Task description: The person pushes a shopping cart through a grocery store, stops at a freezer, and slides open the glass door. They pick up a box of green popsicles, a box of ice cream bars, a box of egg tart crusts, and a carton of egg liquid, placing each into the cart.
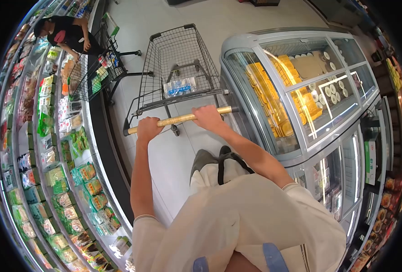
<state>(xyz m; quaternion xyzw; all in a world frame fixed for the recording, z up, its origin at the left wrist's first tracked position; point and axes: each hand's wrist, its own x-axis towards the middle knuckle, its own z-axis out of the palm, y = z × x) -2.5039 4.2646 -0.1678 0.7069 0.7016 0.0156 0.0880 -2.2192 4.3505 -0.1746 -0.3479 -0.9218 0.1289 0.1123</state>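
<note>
Both of my hands grip the yellow handle bar of a wire shopping cart. My left hand is wrapped round the handle toward its left end. Further right, my right hand is closed round the same bar, a little short of its right end. In the cart's basket lies a clear plastic-wrapped pack with blue and white print. Its exact contents cannot be made out.
A glass-topped freezer with yellow packs and round tubs stands close on the right. Shelves of packaged food line the left. Ahead on the left, a person reaches to the shelf beside another cart. Tiled floor runs between.
</note>
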